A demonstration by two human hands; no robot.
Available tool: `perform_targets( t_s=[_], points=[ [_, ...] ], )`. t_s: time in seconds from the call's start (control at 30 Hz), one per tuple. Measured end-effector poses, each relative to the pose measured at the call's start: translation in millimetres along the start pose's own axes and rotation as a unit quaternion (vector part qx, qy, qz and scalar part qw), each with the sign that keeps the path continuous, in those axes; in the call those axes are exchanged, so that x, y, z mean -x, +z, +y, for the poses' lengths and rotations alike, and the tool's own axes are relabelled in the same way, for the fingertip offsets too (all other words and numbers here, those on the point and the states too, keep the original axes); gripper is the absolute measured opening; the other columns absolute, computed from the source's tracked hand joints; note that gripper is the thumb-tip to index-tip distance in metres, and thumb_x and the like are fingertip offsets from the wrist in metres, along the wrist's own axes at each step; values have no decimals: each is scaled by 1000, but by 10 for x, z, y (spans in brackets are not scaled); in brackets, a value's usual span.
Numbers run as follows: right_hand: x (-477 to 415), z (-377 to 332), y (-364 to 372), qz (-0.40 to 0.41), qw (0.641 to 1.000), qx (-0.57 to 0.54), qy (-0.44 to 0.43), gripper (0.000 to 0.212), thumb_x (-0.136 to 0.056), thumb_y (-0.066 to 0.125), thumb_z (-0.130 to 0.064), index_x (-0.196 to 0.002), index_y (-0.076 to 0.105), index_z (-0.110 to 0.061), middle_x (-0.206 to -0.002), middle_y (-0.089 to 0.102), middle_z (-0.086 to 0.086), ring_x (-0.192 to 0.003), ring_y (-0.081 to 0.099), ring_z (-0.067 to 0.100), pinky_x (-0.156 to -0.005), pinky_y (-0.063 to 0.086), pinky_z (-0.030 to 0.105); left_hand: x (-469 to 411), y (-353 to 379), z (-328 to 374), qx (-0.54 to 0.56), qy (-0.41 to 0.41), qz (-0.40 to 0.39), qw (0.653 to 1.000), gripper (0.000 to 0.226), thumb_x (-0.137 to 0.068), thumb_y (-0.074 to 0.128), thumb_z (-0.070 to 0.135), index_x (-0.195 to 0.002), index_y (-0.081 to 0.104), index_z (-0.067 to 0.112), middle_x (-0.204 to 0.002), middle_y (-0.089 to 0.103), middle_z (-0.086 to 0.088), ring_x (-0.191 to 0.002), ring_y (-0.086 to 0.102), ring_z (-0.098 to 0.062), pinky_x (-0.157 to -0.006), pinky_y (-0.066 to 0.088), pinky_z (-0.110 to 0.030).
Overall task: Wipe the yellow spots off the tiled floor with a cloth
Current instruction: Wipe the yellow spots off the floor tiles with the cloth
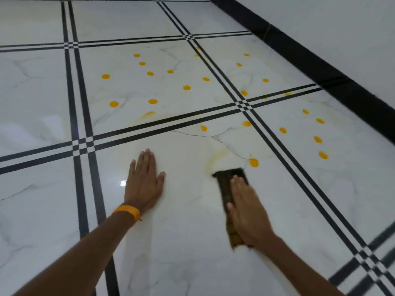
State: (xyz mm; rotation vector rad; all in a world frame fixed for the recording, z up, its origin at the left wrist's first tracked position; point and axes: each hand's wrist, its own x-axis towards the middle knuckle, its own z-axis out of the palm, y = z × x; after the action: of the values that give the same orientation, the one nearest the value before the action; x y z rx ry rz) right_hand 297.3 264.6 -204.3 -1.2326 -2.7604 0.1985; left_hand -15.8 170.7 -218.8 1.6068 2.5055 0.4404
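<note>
My right hand (248, 212) lies flat on a dark folded cloth (227, 184) and presses it onto the white marble tile (188, 242). A faint yellow smear (215, 159) curves just beyond the cloth's far edge, and one yellow spot (254, 162) sits a little to its right. Several more yellow spots dot the tiles ahead (152, 101) and to the right (323, 155). My left hand (144, 180) rests palm down on the tile to the left of the cloth, fingers spread, holding nothing. An orange band (127, 211) circles that wrist.
Black double lines (171, 120) cross the floor between tiles. A black skirting strip (320, 67) runs along the white wall at the right. Another smeared yellow mark (147, 114) lies near the line ahead.
</note>
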Motion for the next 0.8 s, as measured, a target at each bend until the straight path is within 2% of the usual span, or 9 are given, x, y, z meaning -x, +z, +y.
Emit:
perform_targets(
  t_s=[0.1,0.2,0.33,0.4,0.47,0.53,0.6,0.7,0.8],
  points=[
    [-542,578,-90,8,985,17,173,74,-101,17,-45,-157,19,3,-164,23,22,-153,24,33,-125,16,44,-293,33,113,-20,-8,-6,1000,85,-92,6,54,-158,11,1,-167,4,-13,-155,2,-26,-126,1,-44],
    [-1177,302,-38,19,969,2,247,70,-105,29,-38,-156,14,7,-164,19,26,-154,17,36,-126,14,47,-378,129,195,-32,8,13,999,75,-98,11,48,-158,13,3,-167,10,-11,-155,5,-22,-126,5,-45],
    [-790,-485,148,-26,1000,4,6,70,-104,24,-40,-159,12,0,-168,11,17,-156,11,29,-127,9,40,-300,134,167,-41,8,10,999,70,-101,16,44,-159,10,5,-167,8,-11,-155,4,-21,-126,6,-46],
    [-405,-281,38,-66,994,-11,-83,68,-104,27,-40,-160,14,-5,-169,8,9,-157,9,24,-127,8,38,-321,113,185,-36,12,4,999,69,-102,17,43,-159,9,5,-167,8,-11,-155,3,-21,-126,7,-46],
    [-561,207,-6,-25,999,-12,-35,69,-102,30,-41,-160,17,-6,-169,14,9,-156,16,24,-126,12,38,-355,102,198,-40,7,6,999,69,-102,18,43,-159,9,5,-167,8,-11,-155,3,-21,-126,9,-47],
    [-1071,486,-51,2,994,2,105,70,-102,22,-43,-159,17,-2,-168,17,15,-156,16,28,-127,14,43,-357,103,210,-45,8,-7,999,68,-102,18,43,-159,8,6,-167,7,-10,-155,3,-21,-125,10,-48],
    [-1532,219,-22,9,986,-1,166,72,-103,22,-43,-158,15,1,-167,16,20,-155,14,31,-127,15,46,-365,76,200,-45,4,-14,999,68,-103,18,43,-159,7,7,-168,6,-9,-155,1,-20,-125,9,-48],
    [-1354,-447,104,-51,999,-3,19,71,-104,23,-42,-160,8,-1,-169,6,17,-157,4,28,-128,9,43,-390,55,202,-36,3,-27,999,68,-103,18,44,-159,6,8,-168,5,-9,-155,0,-19,-126,8,-47],
    [-825,-112,-2,-91,988,-4,-126,69,-104,25,-42,-161,10,-6,-170,5,10,-157,4,23,-127,8,40,-377,42,198,-41,0,-32,999,68,-103,18,44,-159,6,8,-168,4,-8,-155,-2,-19,-126,6,-46]
  ],
)
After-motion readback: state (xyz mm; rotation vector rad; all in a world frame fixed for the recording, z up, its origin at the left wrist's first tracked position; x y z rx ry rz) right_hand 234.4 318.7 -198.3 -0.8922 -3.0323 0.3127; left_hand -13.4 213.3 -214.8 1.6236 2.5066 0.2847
